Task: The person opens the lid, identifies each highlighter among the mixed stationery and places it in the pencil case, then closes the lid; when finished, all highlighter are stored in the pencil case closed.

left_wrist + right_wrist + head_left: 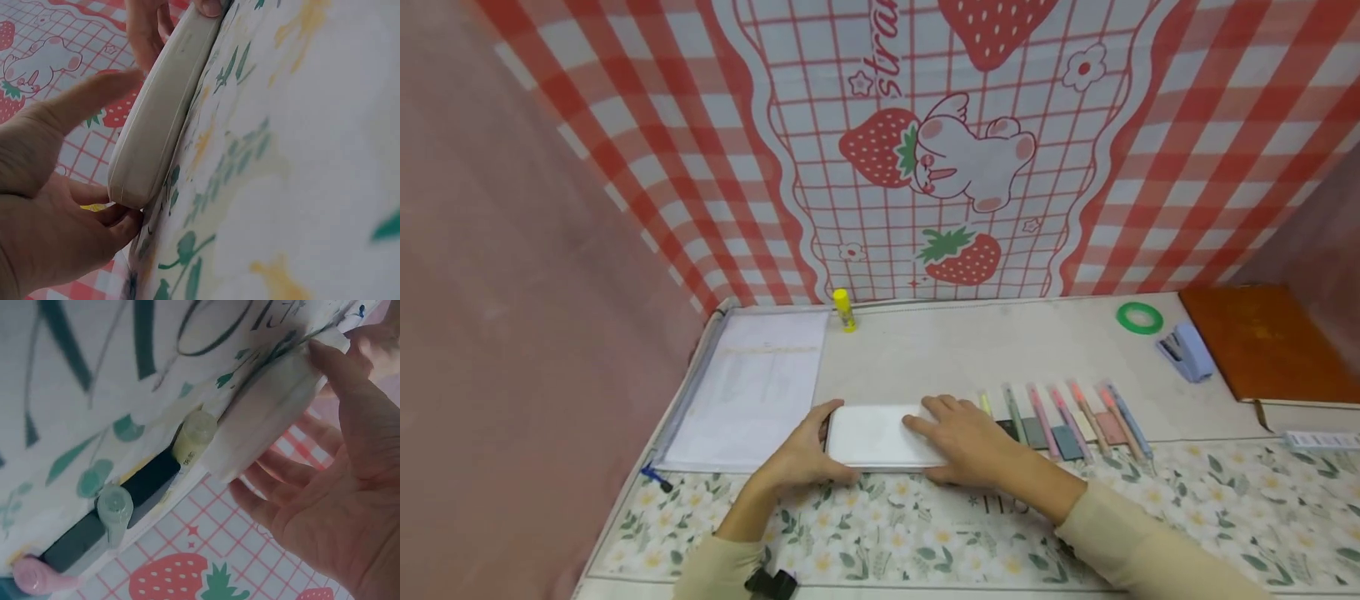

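Observation:
A white rectangular case (pixel 880 435) with rounded edges and a seam along its side lies flat on the table, between both hands. My left hand (pixel 801 450) holds its left end, thumb toward the near edge and fingers at the far corner. In the left wrist view, fingertips (pixel 128 225) touch the end of the case (pixel 159 112). My right hand (pixel 973 442) grips the right end, fingers spread over the top and thumb by the near edge. The right wrist view shows its fingers (pixel 281 472) bent around the case (pixel 269 412).
Several coloured pens (pixel 1048 421) and small coloured squares (pixel 1067 442) lie right of the case. Paper sheets (pixel 760 383) lie left; a yellow glue stick (pixel 844 311) stands behind. Green tape (pixel 1139 317), a stapler (pixel 1186 353) and a brown notebook (pixel 1277 342) sit at far right.

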`<state>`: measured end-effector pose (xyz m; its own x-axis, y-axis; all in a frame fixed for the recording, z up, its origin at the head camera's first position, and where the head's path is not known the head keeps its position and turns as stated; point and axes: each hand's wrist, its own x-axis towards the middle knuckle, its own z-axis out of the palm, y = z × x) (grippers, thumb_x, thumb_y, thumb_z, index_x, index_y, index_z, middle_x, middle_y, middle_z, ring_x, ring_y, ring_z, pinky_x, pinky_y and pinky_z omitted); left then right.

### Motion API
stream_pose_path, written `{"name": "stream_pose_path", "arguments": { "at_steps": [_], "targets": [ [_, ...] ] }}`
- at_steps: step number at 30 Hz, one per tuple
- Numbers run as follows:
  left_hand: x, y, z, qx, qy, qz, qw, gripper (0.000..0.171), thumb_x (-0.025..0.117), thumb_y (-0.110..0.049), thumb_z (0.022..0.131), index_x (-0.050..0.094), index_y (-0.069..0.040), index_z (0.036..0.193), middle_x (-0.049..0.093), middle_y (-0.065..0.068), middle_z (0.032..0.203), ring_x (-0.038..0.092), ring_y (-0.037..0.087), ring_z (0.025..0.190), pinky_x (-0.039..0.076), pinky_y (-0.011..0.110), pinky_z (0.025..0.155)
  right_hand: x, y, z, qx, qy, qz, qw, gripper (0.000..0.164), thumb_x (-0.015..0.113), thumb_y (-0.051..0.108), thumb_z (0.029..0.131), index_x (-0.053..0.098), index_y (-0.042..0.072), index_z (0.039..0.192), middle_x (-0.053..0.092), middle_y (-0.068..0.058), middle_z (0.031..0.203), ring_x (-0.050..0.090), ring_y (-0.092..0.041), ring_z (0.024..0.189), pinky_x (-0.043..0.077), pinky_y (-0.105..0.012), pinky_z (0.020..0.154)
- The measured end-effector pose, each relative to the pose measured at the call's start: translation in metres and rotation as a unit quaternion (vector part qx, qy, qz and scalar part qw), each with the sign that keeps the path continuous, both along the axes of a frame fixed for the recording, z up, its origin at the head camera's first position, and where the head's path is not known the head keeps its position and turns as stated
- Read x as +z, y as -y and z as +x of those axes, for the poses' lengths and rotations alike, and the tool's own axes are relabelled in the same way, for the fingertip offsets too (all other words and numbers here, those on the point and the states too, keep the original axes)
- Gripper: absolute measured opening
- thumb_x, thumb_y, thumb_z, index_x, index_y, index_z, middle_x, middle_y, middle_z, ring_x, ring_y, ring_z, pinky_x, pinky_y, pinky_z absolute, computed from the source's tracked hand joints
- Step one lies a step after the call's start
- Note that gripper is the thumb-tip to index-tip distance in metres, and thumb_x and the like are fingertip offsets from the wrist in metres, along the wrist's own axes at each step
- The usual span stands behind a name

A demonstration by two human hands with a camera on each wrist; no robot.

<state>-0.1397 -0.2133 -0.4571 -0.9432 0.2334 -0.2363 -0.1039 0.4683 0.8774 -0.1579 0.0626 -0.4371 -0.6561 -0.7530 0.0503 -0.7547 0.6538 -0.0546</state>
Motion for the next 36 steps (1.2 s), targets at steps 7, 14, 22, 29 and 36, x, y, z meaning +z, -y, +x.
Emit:
{"name": "stream_pose_path", "arguments": {
  "at_steps": [7,14,22,29,36],
  "targets": [
    [-0.004,-0.007,0.002,-0.008,-0.092,-0.133,0.9868,0.106,0.09,-0.018,0.056,0.033,-0.005,0.144,0.043,0.014,0.137,0.048,0.03,0.118,0.046,0.047,0.1,0.004,0.003,0.001,-0.026,0.022,0.016,0.999,0.072,0.071,0.053,0.075,0.05,0.023,0.137,0.049,-0.012,0.134,0.049,-0.031,0.12,0.054,-0.048,0.081],
    [-0.007,-0.005,0.004,-0.018,-0.118,-0.163,0.9793,0.104,0.09,-0.023,0.055,0.038,-0.004,0.142,0.048,0.016,0.136,0.05,0.031,0.119,0.046,0.046,0.1,0.008,0.009,0.0,-0.049,0.066,0.003,0.997,0.072,0.079,0.044,0.067,0.056,0.024,0.132,0.052,-0.01,0.131,0.05,-0.029,0.117,0.057,-0.047,0.074],
    [-0.007,0.0,0.005,-0.035,-0.136,-0.169,0.9755,0.105,0.09,-0.025,0.056,0.036,-0.002,0.143,0.047,0.018,0.138,0.047,0.034,0.123,0.043,0.049,0.104,0.015,0.013,-0.011,-0.036,0.082,-0.009,0.996,0.074,0.085,0.044,0.055,0.064,0.025,0.123,0.061,-0.005,0.114,0.058,-0.02,0.092,0.056,-0.034,0.072],
    [-0.006,0.003,0.003,-0.058,-0.15,-0.179,0.9706,0.104,0.089,-0.027,0.061,0.032,-0.002,0.144,0.045,0.017,0.14,0.045,0.033,0.127,0.04,0.048,0.107,0.018,0.013,-0.019,-0.039,0.094,-0.012,0.995,0.072,0.087,0.043,0.051,0.067,0.028,0.119,0.063,-0.002,0.111,0.058,-0.019,0.092,0.057,-0.035,0.072],
    [-0.004,0.004,0.0,-0.05,-0.146,-0.178,0.9718,0.105,0.09,-0.027,0.058,0.033,-0.004,0.144,0.048,0.015,0.137,0.048,0.032,0.123,0.042,0.047,0.106,0.025,0.009,-0.028,-0.01,0.13,-0.038,0.991,0.066,0.084,0.042,0.057,0.068,0.024,0.118,0.067,0.003,0.112,0.062,-0.018,0.094,0.057,-0.033,0.076]
  ]
}}
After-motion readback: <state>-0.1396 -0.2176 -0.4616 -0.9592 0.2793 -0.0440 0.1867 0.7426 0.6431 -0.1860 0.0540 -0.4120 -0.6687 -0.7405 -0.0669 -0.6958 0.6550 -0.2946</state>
